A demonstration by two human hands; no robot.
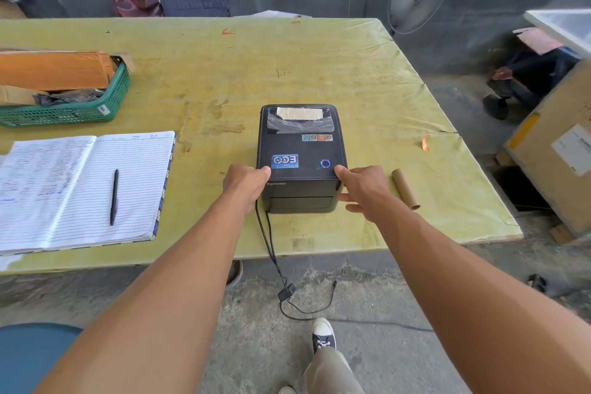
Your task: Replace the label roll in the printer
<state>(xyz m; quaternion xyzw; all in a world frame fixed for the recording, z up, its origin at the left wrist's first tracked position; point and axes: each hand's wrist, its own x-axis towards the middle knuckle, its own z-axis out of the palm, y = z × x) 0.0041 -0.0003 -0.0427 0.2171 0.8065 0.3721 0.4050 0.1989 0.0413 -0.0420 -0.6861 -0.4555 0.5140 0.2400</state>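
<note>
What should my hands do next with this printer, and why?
Probably press down on both front corners of the lid until it latches. On the printer the lid looks shut, the left hand and right hand each grip a front corner with the thumb on top, an empty cardboard core lies beside it, and something pale shows through the lid window, perhaps a roll.

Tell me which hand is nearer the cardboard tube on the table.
Right. The right hand grips the printer at its right front corner, close beside the cardboard tube; the left hand grips its left corner, across the printer from the tube.
</note>
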